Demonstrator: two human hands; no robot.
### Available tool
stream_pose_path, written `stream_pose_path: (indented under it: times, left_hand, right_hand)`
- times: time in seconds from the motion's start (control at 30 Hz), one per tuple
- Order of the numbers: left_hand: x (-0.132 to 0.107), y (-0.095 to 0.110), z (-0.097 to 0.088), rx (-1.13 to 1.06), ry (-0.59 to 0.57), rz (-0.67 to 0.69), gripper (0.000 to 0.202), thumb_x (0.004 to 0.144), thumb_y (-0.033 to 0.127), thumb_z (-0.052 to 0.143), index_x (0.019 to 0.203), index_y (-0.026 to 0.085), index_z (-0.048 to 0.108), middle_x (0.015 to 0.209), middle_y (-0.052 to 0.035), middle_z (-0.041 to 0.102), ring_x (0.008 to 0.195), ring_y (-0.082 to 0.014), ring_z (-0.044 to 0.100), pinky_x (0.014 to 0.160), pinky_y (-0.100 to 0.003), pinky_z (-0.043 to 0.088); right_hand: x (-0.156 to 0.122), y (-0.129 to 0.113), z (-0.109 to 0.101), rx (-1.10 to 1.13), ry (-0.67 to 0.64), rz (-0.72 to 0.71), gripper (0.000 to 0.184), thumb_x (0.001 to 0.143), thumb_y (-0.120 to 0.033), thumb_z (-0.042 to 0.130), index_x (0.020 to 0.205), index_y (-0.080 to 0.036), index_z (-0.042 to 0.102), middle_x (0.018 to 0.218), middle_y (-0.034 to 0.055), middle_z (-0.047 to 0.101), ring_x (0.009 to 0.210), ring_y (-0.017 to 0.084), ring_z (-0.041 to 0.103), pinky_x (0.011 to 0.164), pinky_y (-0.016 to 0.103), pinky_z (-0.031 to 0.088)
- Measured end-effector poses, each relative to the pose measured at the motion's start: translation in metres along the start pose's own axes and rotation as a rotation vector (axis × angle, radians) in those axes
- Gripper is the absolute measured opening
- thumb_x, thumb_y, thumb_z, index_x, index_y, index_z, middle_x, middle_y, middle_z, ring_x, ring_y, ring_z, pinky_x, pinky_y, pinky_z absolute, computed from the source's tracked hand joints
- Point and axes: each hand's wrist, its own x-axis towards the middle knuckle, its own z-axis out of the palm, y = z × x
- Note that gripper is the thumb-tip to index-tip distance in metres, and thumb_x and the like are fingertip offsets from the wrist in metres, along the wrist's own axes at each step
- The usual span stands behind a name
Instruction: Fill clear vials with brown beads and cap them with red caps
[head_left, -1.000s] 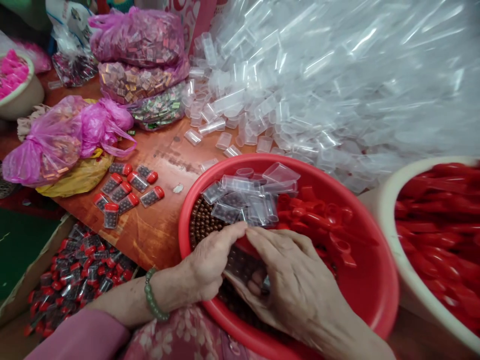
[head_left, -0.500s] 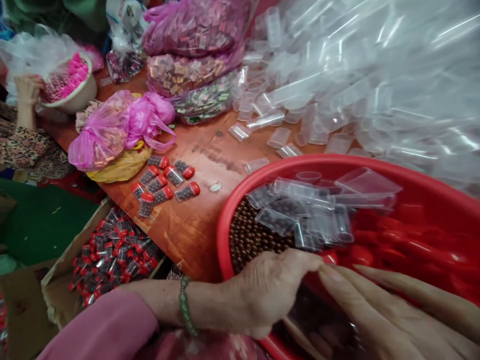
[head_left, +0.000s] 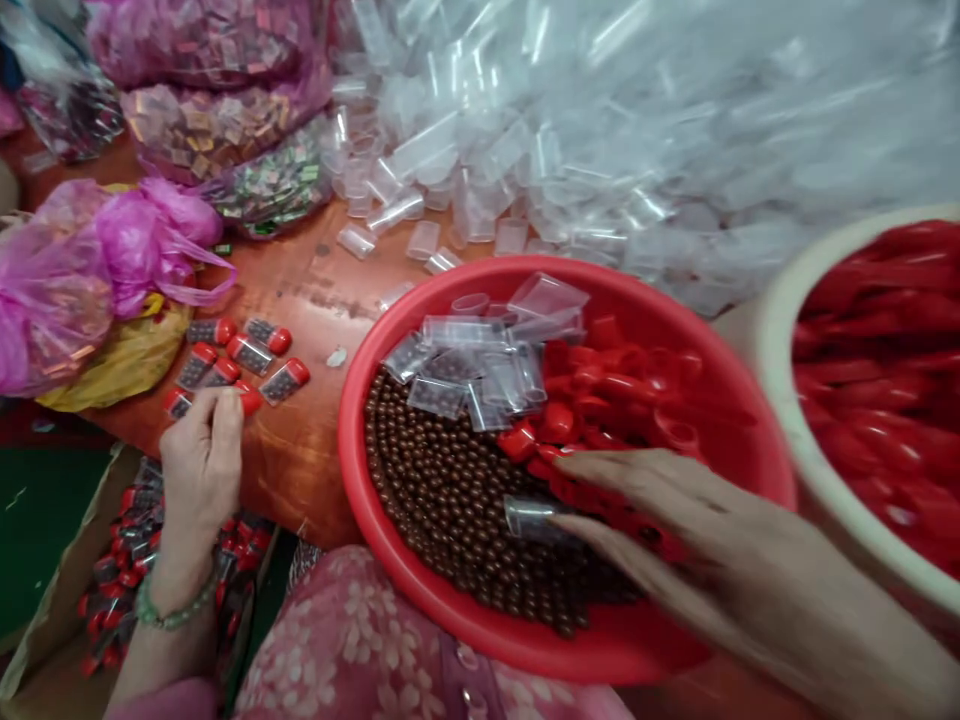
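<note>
My left hand (head_left: 201, 455), a green bead bracelet at its wrist, is closed over a group of small clear containers (head_left: 285, 381) with red caps and dark beads inside. What its fingers hold, if anything, is hidden. My right hand (head_left: 675, 530), blurred, reaches into a red basin (head_left: 352, 430) with thumb and fingers apart. Its thumb tip is at a clear tube (head_left: 534, 518) over brown beads (head_left: 442, 480); the upper fingertip is by red caps (head_left: 559, 423). More clear tubes (head_left: 480, 360) lie at the basin's back.
A cream tub (head_left: 772, 330) of red parts stands at the right. Loose clear tubes (head_left: 480, 190) are heaped behind the basin. Pink bags (head_left: 150, 240) and a yellow bag (head_left: 127, 360) lie at left. A cardboard box (head_left: 56, 580) below the table edge holds filled containers.
The view has shifted right. My left hand has gone from beside my right hand at the basin to the capped containers on the table. My right hand's thumb and fingers now show apart.
</note>
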Motion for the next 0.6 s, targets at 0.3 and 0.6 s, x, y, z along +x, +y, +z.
stream_pose_path:
  times: [0.3,0.6]
  left_hand:
    - [0.013,-0.029,0.014,0.247,0.231,0.418,0.037,0.088,0.04,0.059,0.114,0.014,0.06,0.118,-0.0181,0.063,0.117,-0.033,0.055,0.104,-0.054,0.04]
    - [-0.034,0.055,0.024,-0.11,-0.244,0.877,0.022,0.082,0.008,0.062,0.104,0.009,0.061,0.106,-0.0138,0.067,0.108,-0.0205,0.06,0.097,-0.036,0.05]
  right_hand:
    - [-0.02,0.007,0.036,-0.084,-0.299,0.072,0.026,0.094,-0.023,0.044,0.111,-0.016,0.061,0.1,0.0124,0.065,0.083,0.023,0.066,0.073,0.038,0.056]
    - [0.022,-0.021,0.018,0.461,-0.145,0.135,0.027,0.092,-0.034,0.056,0.114,-0.018,0.058,0.087,0.0041,0.068,0.068,0.013,0.065,0.062,0.024,0.054]
